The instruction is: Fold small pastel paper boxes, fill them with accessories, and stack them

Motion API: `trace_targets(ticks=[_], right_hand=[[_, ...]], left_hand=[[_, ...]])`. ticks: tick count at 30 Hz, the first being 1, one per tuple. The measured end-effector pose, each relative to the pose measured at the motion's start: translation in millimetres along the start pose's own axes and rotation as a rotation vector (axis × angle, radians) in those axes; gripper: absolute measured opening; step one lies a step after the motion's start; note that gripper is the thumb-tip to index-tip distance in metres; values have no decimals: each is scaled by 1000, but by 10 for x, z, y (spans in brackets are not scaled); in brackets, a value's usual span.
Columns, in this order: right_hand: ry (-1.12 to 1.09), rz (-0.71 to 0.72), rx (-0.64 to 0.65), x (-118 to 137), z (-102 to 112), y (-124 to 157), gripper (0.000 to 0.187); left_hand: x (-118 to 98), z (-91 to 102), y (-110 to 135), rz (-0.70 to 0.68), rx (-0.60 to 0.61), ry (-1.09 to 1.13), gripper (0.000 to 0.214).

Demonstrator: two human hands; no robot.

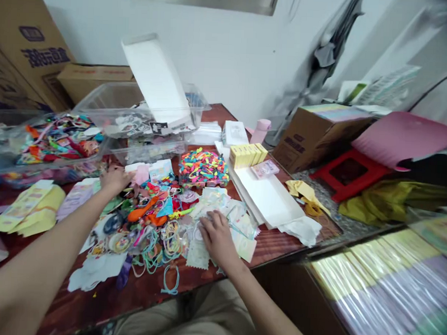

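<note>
Our left hand (115, 180) lies curled at the far edge of the heap, just beside a clear plastic bin (57, 148) of colourful accessories. Our right hand (216, 236) presses on pastel scalloped paper cards (231, 212). Between them, looped elastic cords (172, 242) tangle on the reddish wooden desk (128, 301), near a multicoloured block of small pieces (203, 167).

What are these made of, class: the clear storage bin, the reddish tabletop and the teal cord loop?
The clear storage bin looks like rigid, glossy plastic: its contents show through the walls. The reddish tabletop looks like varnished wood or wood-grain laminate, from its grain and sheen; the look leaves which open. The teal cord loop looks like smooth elastic, though too thin to be sure.
</note>
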State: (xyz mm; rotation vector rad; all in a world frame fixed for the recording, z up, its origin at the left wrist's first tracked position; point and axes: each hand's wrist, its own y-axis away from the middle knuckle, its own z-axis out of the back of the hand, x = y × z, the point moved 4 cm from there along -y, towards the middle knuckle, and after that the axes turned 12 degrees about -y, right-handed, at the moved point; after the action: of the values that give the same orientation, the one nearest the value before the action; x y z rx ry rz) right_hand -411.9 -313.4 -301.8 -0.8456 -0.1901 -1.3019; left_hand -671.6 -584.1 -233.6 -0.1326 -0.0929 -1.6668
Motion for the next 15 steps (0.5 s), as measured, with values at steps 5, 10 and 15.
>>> trace_targets(ticks=[5,10,15], right_hand=[[13,73,-15,-32,-31,49,29],[46,236,-41,-150,-100,54,42],[73,355,-32,-167,-121,8,44]], left_hand=[[239,183,147,31,-34,30,35],[527,158,341,112,6,36,31],[880,73,502,258,-22,44,34]])
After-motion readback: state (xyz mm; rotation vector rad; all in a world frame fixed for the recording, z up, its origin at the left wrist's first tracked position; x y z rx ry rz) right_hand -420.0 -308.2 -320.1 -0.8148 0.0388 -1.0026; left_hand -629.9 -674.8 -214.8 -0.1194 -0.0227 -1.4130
